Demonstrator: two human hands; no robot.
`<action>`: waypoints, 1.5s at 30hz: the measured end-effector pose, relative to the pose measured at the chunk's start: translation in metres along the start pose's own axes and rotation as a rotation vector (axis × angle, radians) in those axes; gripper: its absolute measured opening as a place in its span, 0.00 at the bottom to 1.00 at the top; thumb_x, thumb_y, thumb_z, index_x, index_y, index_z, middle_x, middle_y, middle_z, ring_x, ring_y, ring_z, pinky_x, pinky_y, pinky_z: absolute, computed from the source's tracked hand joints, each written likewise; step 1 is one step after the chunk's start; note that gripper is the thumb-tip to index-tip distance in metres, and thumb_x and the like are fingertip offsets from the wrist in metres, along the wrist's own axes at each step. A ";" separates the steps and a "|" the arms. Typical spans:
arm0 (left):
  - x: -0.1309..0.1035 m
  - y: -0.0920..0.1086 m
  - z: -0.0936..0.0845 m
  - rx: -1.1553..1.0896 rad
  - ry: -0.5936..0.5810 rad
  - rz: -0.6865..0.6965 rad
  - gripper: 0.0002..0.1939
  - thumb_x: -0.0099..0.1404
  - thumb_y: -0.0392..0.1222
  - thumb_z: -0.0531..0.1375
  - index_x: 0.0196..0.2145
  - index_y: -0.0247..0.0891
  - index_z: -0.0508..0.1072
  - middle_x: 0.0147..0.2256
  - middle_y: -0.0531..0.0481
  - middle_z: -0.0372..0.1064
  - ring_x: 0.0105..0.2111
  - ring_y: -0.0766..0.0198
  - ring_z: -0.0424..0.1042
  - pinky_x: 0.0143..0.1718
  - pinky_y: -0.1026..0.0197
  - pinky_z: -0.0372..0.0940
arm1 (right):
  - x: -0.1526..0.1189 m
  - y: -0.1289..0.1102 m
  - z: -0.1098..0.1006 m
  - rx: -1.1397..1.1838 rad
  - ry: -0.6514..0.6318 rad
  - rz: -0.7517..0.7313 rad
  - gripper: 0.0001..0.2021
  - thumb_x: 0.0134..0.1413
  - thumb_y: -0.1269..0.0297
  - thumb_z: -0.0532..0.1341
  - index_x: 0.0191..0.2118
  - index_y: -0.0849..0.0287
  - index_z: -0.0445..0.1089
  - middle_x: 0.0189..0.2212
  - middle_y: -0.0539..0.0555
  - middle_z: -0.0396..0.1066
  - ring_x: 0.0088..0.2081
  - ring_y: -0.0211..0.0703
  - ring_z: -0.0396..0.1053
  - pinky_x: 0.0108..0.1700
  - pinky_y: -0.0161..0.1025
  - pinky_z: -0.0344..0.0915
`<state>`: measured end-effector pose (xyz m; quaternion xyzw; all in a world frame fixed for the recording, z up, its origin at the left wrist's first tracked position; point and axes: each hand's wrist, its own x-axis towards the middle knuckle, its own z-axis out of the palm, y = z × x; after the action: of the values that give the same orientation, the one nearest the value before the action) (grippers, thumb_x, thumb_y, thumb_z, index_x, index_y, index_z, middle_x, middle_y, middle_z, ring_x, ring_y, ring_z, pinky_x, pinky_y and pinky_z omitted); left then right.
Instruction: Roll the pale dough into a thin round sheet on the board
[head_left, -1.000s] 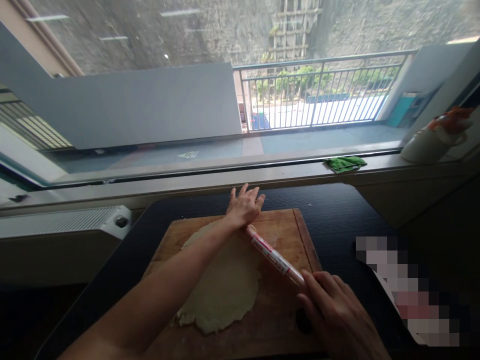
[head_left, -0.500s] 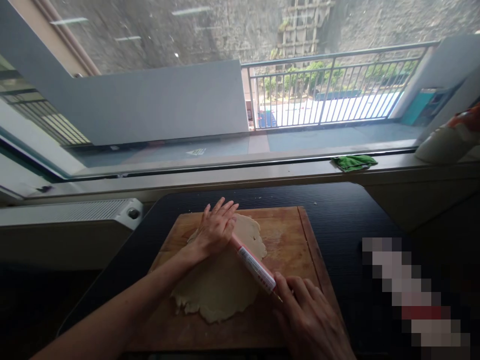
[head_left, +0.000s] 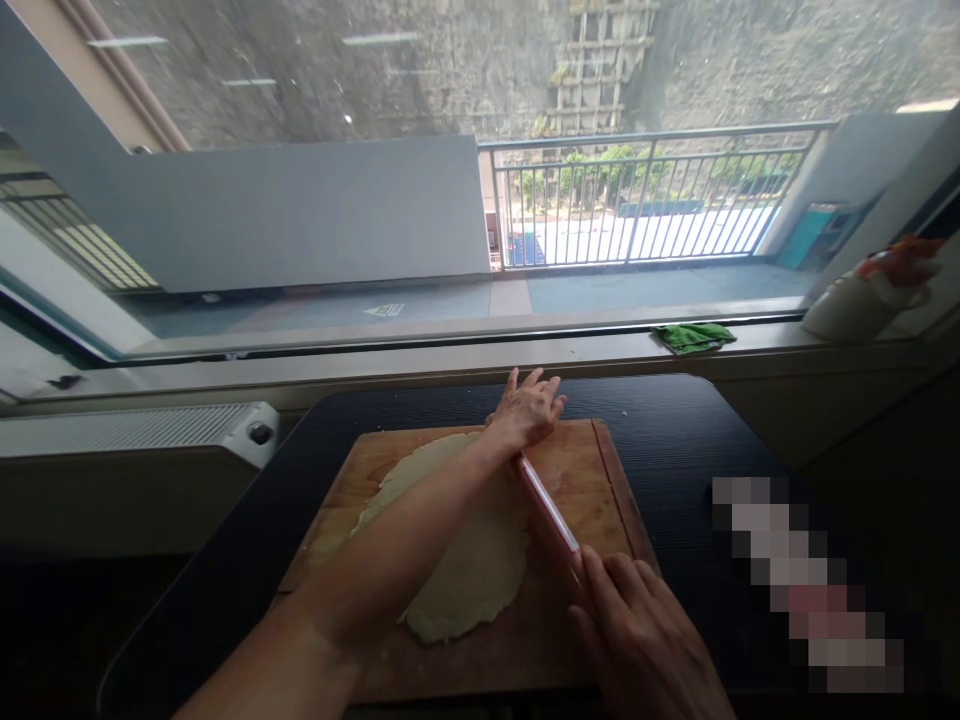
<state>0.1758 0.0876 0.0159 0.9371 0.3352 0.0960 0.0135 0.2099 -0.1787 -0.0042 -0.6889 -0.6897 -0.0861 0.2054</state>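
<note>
Right-hand grip (head_left: 641, 620) closed round near end of wrapped rolling pin (head_left: 547, 505), fingers curled over it; left-hand grip (head_left: 527, 412) open, fingers extended and slightly spread, heel of the hand over the pin's far end, exact contact hidden. Pin slants along the right edge of the flattened dough sheet (head_left: 480, 580), which lies on the wooden board (head_left: 574, 450) atop the dark worktop (head_left: 675, 430), partly covered by the left forearm (head_left: 420, 520).
</note>
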 end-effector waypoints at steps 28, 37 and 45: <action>-0.093 -0.033 -0.015 0.038 -0.122 -0.144 0.26 0.67 0.52 0.36 0.59 0.47 0.56 0.59 0.53 0.54 0.62 0.59 0.43 0.60 0.46 0.37 | -0.021 0.009 0.004 0.027 -0.027 -0.056 0.21 0.56 0.66 0.50 0.56 0.60 0.57 0.35 0.56 0.66 0.33 0.43 0.65 0.34 0.40 0.63; -0.122 -0.042 -0.020 0.138 -0.089 -0.231 0.28 0.67 0.51 0.38 0.60 0.39 0.55 0.62 0.48 0.45 0.63 0.57 0.38 0.61 0.46 0.36 | -0.011 0.018 0.000 0.075 -0.049 -0.072 0.19 0.56 0.63 0.52 0.54 0.58 0.59 0.36 0.55 0.67 0.35 0.43 0.66 0.35 0.40 0.63; -0.011 -0.003 0.000 -0.018 -0.082 -0.103 0.29 0.67 0.52 0.39 0.57 0.34 0.59 0.60 0.45 0.51 0.62 0.55 0.41 0.60 0.45 0.35 | -0.002 0.038 -0.002 -0.029 0.016 0.001 0.15 0.59 0.62 0.49 0.49 0.58 0.62 0.34 0.55 0.66 0.33 0.42 0.65 0.34 0.39 0.63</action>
<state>0.1655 0.0823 0.0140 0.9217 0.3811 0.0599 0.0403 0.2481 -0.1801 -0.0093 -0.6913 -0.6866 -0.1015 0.2011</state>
